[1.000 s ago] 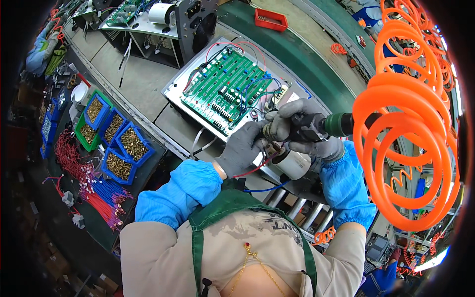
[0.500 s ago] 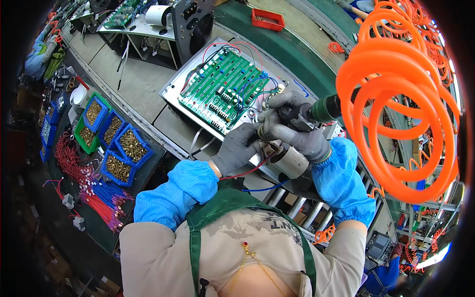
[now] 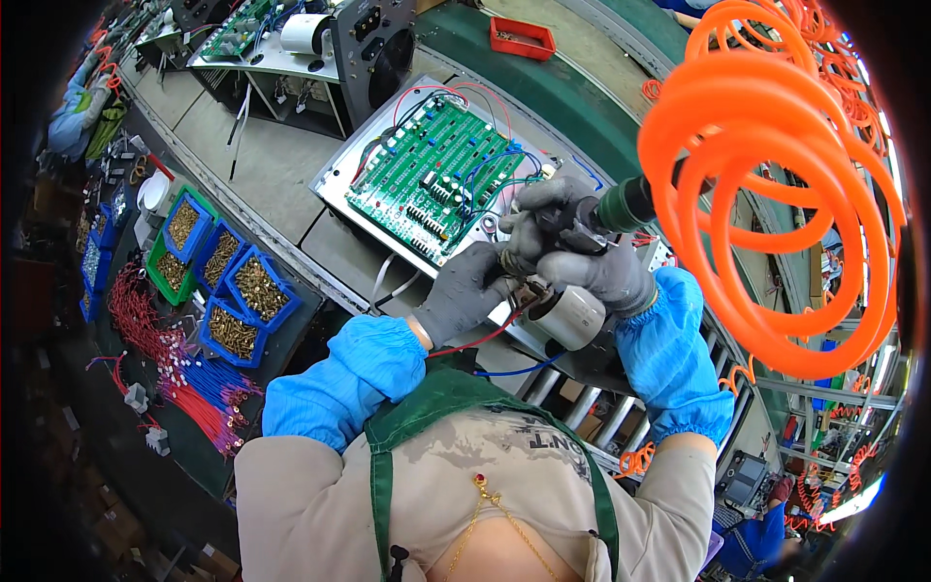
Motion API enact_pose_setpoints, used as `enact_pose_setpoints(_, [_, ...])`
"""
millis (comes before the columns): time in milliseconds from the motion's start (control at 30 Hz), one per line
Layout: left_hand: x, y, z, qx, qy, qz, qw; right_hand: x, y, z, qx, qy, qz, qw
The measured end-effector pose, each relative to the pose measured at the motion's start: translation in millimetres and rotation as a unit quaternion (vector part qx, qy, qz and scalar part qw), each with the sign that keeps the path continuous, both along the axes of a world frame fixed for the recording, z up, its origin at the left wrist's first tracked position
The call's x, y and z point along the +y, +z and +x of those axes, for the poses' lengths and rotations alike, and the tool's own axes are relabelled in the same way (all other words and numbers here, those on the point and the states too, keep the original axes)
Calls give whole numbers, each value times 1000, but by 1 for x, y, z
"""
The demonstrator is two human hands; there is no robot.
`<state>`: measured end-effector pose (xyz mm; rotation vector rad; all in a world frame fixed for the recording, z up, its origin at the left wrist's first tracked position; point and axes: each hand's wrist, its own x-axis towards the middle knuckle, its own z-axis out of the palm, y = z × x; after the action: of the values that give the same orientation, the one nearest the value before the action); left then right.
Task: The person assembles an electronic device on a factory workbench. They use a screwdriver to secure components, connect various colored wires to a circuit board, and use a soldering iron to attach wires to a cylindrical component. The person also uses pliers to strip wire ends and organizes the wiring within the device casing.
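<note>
Right hand (image 3: 596,272), in a grey glove with a blue sleeve cover, is wrapped tight around the dark body of a pneumatic screwdriver (image 3: 606,211), which lies across the picture with its green rear end pointing right. From that end an orange coiled air hose (image 3: 766,184) loops upward and fills the right side of the view. Left hand (image 3: 464,291), also gloved in grey, is curled close against the tool's front end, its fingers pinched at the tip; what they pinch is too small to tell. Both hands meet over the near right corner of a grey metal chassis (image 3: 339,194) lying flat on the grey surface (image 3: 252,165). Inside the chassis sits a green circuit board (image 3: 432,175) with red and blue wires running along its edges. Just below the hands a white cylindrical part (image 3: 572,315) rests at the chassis edge, with a red wire (image 3: 475,339) trailing from beneath the left hand. To the left, well apart, blue and green bins (image 3: 238,296) hold brass-coloured screws, and bundles of red and blue leads (image 3: 184,378) lie beside them.
</note>
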<state>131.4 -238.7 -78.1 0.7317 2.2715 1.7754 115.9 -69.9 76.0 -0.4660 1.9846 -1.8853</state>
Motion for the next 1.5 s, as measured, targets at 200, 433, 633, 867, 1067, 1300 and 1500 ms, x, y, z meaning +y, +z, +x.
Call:
enact_pose_setpoints(200, [-1,7,2,-47,-17,34,998,-5,-11,4,5,-94,-30,995])
enact_pose_setpoints(433, [2,14,0,-84,-16,20,996,-4,-24,1,4,-143,-100,985])
enact_pose_setpoints(633, [6,20,-6,-24,-21,-4,999,3,-10,5,-60,-146,-225,962])
enact_pose_setpoints(867, [12,52,-13,-85,-83,45,992,12,-2,19,-14,-25,-166,986])
enact_pose_setpoints(1067, [19,63,-39,-105,-105,-69,986,8,-1,0,-104,-184,-253,944])
enact_pose_setpoints(1300, [17,73,-38,-36,-135,-135,981,32,-4,-6,-104,-37,-297,949])
enact_pose_setpoints(1500, [17,70,-43,-96,-141,-66,983,27,-8,0,-102,-110,-267,952])
